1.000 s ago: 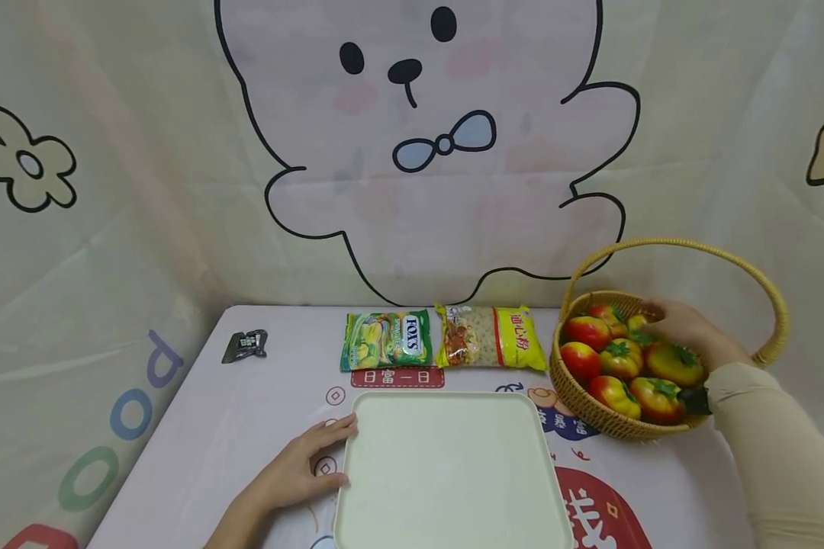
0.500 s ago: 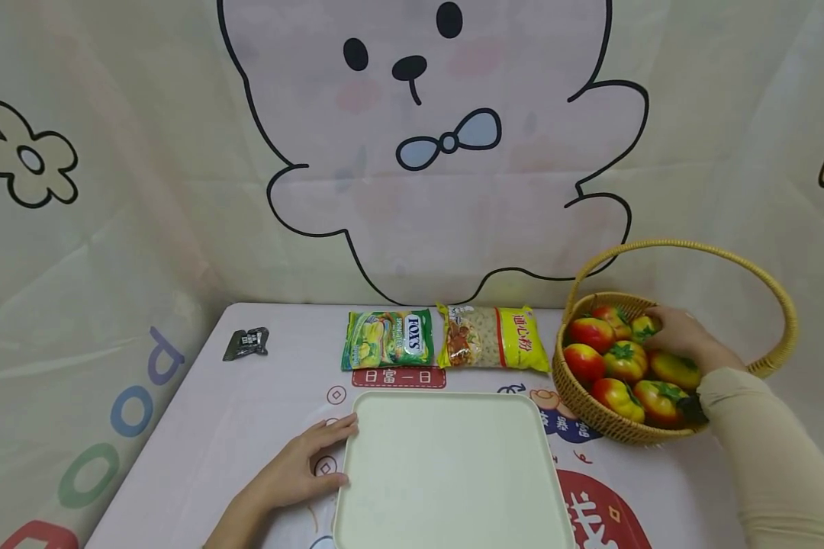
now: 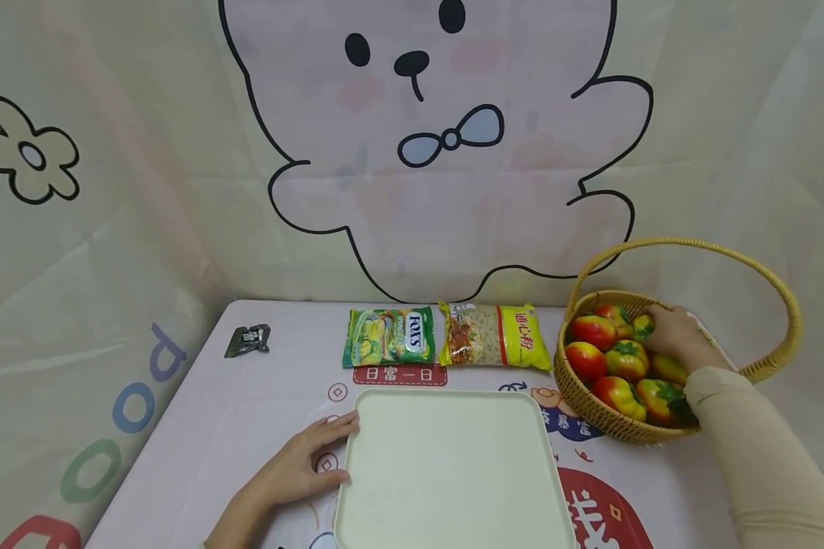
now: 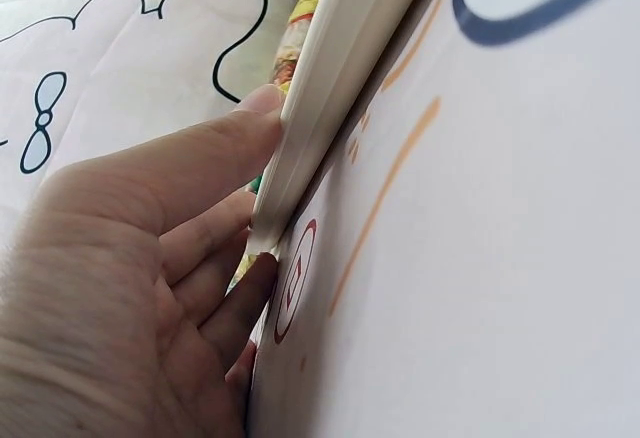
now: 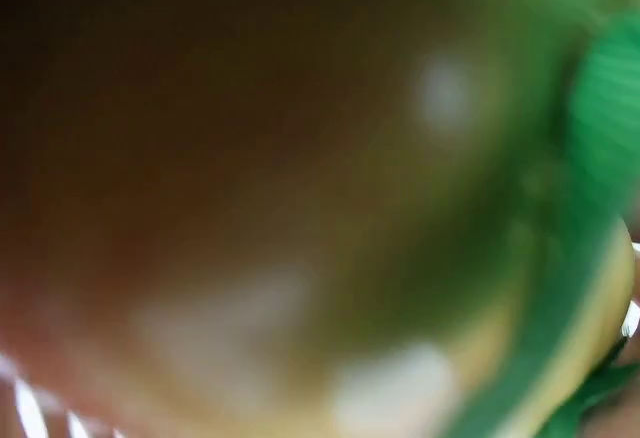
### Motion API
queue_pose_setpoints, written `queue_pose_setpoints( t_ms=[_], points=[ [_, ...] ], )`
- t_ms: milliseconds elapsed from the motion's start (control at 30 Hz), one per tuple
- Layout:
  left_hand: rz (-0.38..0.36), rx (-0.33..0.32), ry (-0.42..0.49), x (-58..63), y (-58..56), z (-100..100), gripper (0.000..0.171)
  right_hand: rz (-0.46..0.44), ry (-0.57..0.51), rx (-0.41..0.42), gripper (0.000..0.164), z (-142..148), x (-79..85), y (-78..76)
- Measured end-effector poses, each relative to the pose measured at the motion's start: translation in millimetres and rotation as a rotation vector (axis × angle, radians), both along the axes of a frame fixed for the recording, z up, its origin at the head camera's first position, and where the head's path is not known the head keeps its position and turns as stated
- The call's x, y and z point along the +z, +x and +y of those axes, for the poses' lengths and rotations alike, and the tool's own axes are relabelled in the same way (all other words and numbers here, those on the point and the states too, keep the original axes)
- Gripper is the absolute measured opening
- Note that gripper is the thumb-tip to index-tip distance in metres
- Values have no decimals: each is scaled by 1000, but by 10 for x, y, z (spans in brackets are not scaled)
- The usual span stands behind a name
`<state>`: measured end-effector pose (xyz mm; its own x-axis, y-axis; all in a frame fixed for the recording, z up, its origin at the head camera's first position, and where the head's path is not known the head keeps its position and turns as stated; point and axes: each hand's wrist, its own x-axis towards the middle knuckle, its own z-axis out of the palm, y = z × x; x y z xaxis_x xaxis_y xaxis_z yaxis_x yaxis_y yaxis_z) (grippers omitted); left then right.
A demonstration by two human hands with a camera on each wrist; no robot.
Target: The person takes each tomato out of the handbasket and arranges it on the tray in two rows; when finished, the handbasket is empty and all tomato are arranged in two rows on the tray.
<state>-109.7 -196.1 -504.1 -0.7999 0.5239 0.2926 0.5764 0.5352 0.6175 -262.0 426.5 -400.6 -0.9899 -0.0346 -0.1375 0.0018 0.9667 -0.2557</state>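
My left hand rests at the left edge of a pale, square tray, its thumb and fingertips touching the rim. In the left wrist view, the fairly straight fingers lie along the tray's side wall. My right hand reaches under the handle of a wicker basket, among red-and-yellow tomatoes with green leafy tops. Its fingertips are hidden among them, so I cannot tell whether it grips one. A blurred, shiny tomato fills the right wrist view, with a green leaf beside it.
Behind the tray lie a green FOX'S candy bag and a yellow pasta bag. A small black packet sits at the far left of the table. The basket's tall handle arches over the right hand. A printed cloth hangs behind.
My right hand has shifted slightly left and lower in the basket, its fingers deeper among the tomatoes. The head view has tilted a little. The left hand stays at the tray.
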Motion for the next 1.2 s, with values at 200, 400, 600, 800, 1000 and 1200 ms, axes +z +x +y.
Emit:
queue_pose_setpoints(
  t_ms=[200,400,600,800,1000,1200],
  points=[
    [-22,-3,-9,31,-14,-6,64,-13,-25,-44,66,-23,-2,14],
    [-49,-4,-4,38,-12,-5,64,10,-16,-33,66,-20,-16,26],
    [-65,4,-6,39,-5,-2,64,27,-16,-27,74,-15,-19,52],
    [-59,12,-18,57,-2,6,63,-16,-76,-93,88,-30,37,85],
    [-57,23,-39,59,-6,12,63,17,-87,-96,86,-27,94,115],
    [-44,18,-36,46,-7,10,63,73,-95,-119,90,0,147,118]
  ],
)
